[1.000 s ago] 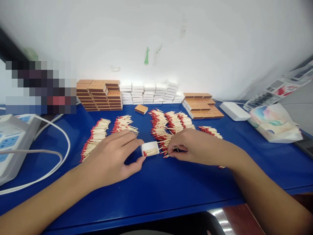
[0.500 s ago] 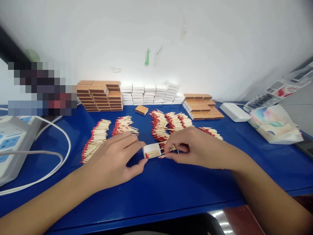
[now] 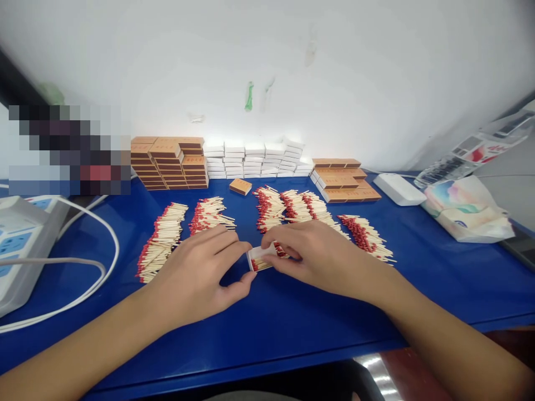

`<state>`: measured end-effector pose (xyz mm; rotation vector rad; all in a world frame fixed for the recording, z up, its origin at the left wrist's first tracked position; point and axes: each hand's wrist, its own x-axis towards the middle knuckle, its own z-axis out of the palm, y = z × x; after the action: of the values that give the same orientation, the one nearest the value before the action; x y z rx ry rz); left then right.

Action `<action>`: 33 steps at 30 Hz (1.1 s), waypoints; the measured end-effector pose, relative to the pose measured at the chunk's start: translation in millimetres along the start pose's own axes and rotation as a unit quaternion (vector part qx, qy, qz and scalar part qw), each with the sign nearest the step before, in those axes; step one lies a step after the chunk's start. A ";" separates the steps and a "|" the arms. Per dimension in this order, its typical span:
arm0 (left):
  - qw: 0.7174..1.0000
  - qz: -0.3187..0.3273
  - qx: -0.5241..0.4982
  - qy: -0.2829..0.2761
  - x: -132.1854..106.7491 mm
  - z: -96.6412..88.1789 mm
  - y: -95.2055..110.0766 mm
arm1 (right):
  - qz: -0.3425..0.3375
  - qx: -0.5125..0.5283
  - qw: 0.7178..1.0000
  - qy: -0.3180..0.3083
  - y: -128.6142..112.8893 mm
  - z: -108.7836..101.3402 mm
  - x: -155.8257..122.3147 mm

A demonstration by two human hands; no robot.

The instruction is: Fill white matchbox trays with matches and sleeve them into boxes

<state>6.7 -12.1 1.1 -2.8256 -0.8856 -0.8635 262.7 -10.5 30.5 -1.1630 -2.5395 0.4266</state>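
Observation:
A small white matchbox tray point(image 3: 256, 259) with a few red-tipped matches in it lies on the blue table point(image 3: 267, 317). My left hand point(image 3: 196, 275) pinches its left end between thumb and fingers. My right hand point(image 3: 311, 253) reaches over the tray from the right, fingers curled on a small bunch of matches laid onto it. Rows of loose red-tipped matches point(image 3: 270, 207) lie just behind both hands.
Stacks of brown matchbox sleeves point(image 3: 169, 162) and white inner trays point(image 3: 254, 159) line the wall, more brown boxes point(image 3: 345, 186) at right. One brown box point(image 3: 241, 186) lies alone. A power strip point(image 3: 19, 245) with white cable sits left; a white device point(image 3: 399, 189) and tissue pack point(image 3: 468, 209) right.
My right hand has moved left from the match pile onto the tray, carrying matches. The left hand keeps hold of the tray, which tilted slightly.

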 end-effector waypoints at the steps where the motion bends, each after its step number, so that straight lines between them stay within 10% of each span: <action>1: 1.000 -0.001 0.000 0.001 -0.5 -0.7 -0.9 | 0.007 -0.001 1.000 0.006 2.9 -3.9 -1.7; 11: 1.000 -0.001 0.005 -0.003 -2.8 -5.6 -13.8 | 0.026 0.035 0.990 -0.133 25.3 -29.4 -8.1; 33: 1.000 0.003 0.014 -0.004 -2.6 -5.6 -12.4 | 0.033 -0.004 0.990 -0.135 28.9 -23.4 -7.3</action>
<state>-4.5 -4.3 3.1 -2.8078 -0.8819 -0.8324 296.1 5.2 39.2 -1.2707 -2.7368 0.6300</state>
